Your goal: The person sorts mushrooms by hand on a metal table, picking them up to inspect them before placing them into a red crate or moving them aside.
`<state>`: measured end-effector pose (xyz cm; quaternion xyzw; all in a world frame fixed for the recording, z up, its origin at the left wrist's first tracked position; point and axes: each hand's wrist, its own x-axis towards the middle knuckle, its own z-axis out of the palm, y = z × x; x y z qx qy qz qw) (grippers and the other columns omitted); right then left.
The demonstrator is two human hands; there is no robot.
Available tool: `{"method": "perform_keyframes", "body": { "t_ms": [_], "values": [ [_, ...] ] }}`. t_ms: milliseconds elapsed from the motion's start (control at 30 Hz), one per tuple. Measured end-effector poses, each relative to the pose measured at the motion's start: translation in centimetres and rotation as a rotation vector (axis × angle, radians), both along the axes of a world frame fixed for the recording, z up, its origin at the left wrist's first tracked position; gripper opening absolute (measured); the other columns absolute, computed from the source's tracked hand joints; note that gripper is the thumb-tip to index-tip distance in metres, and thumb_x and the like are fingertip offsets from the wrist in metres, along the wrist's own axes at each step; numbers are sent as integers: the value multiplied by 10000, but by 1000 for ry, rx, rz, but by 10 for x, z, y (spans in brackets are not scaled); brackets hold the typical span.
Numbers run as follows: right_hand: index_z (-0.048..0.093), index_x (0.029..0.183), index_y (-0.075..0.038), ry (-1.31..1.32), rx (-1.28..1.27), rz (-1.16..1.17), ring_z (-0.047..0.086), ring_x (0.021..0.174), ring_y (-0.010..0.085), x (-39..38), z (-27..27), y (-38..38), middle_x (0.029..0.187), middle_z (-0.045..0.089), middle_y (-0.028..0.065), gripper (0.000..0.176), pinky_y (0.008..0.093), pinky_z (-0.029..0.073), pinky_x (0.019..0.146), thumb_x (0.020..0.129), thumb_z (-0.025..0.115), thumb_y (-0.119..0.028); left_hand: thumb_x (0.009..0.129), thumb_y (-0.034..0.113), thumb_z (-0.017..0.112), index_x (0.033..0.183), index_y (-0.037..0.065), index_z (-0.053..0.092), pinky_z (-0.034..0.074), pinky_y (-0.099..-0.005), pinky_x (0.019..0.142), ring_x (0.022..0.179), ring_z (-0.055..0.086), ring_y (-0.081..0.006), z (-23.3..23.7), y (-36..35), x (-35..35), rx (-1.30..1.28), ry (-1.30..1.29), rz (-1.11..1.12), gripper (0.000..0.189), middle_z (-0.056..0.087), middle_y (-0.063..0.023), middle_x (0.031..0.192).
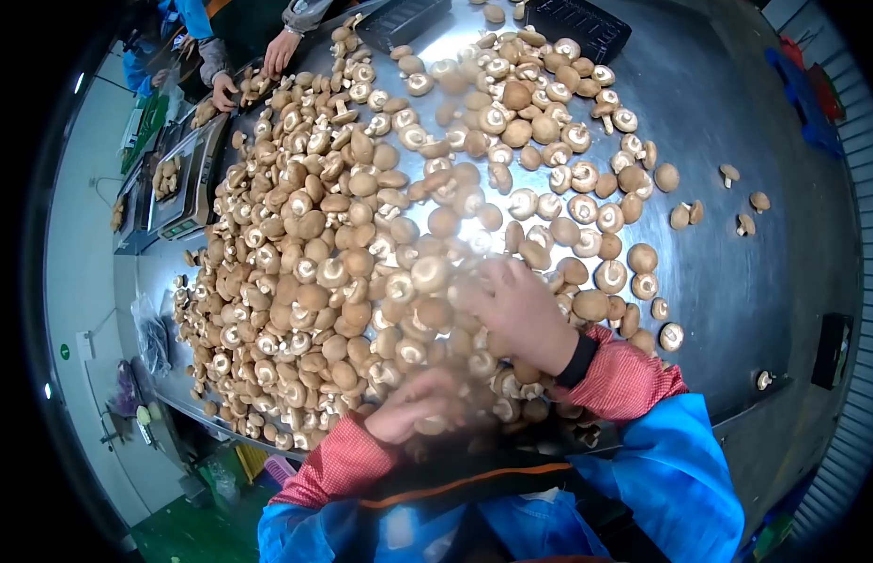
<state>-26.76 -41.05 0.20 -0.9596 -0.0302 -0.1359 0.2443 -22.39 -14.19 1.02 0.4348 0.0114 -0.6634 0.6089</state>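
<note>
A broad heap of brown-capped shiitake mushrooms [310,225] with pale stems covers much of the metal table. Low over the heap's near edge, my left hand [416,402] has its fingers curled, with a mushroom [431,425] at its palm. My right hand [519,308] reaches in from the right over the mushrooms, back of the hand up and fingers bent down towards the heap. A haze blurs its fingertips, and I cannot tell whether they hold a mushroom. Red checked sleeves cover both forearms.
Black plastic trays [579,30] lie at the far edge of the metal table [709,272]. A scale [185,183] with mushrooms on it stands at the left. Another person's hands [282,53] are at the heap's far left. A few loose mushrooms [744,224] lie to the right.
</note>
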Motion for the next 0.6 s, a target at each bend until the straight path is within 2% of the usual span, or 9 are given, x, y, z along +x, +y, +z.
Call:
{"method": "perform_keyframes", "body": {
  "t_ms": [100,233,300,333,367,400,467,533,600],
  "values": [
    [665,1176,-81,-89,263,112,618,1006,268,8,15,-30,1072,619,96,340,341,504,853,837,645,-53,1014,114,581,1178,63,516,584,-333,827,993,710,-258,0,4,1,20,-23,10,183,622,-195,1246],
    [640,1188,-51,262,1173,122,591,1060,140,15,13,-64,1098,625,45,386,291,479,937,833,491,-24,1013,120,590,1178,58,510,582,-333,813,955,709,-259,-5,17,3,42,10,60,194,634,-205,1208],
    [617,1129,-28,144,1120,-60,588,1033,142,19,-10,-95,1058,614,37,312,287,479,924,868,455,-81,1011,125,596,1180,57,511,580,-332,813,952,708,-260,-6,17,7,39,18,76,200,635,-207,1196],
    [615,1124,-43,82,1215,-74,628,978,169,25,-17,-112,1043,651,53,249,321,512,880,956,463,-147,1011,127,598,1181,57,511,579,-333,813,954,707,-261,-6,16,7,38,24,84,204,635,-208,1193],
    [616,1048,-32,8,947,-373,631,874,173,27,-21,-124,928,649,67,209,332,517,798,964,530,-202,1010,129,600,1182,56,511,579,-333,813,955,706,-262,-6,16,6,36,31,96,207,636,-209,1190],
    [615,978,-21,215,561,-527,659,783,236,32,-4,-142,828,656,102,295,374,519,722,947,628,-315,1011,128,598,1184,56,510,579,-333,813,958,705,-262,-7,15,4,40,33,93,207,633,-209,1195],
    [643,985,-57,145,-67,-519,692,766,343,41,-10,-160,853,701,166,389,458,526,671,875,710,-425,1012,126,594,1187,56,509,578,-332,813,963,702,-262,-10,12,4,54,26,94,207,629,-210,1204],
    [644,995,-76,281,-366,-477,701,757,337,51,-31,-171,837,695,171,316,467,540,650,877,689,-366,1011,122,587,1203,66,508,575,-336,818,966,699,-255,-4,2,5,37,9,55,215,612,-206,1237],
    [640,1009,-81,299,-443,-491,704,756,337,62,-52,-174,827,691,171,272,466,545,635,880,664,-319,1010,120,586,1212,70,508,576,-340,819,972,699,-253,-2,-4,3,23,-25,39,222,611,-203,1241]
  ]
}}
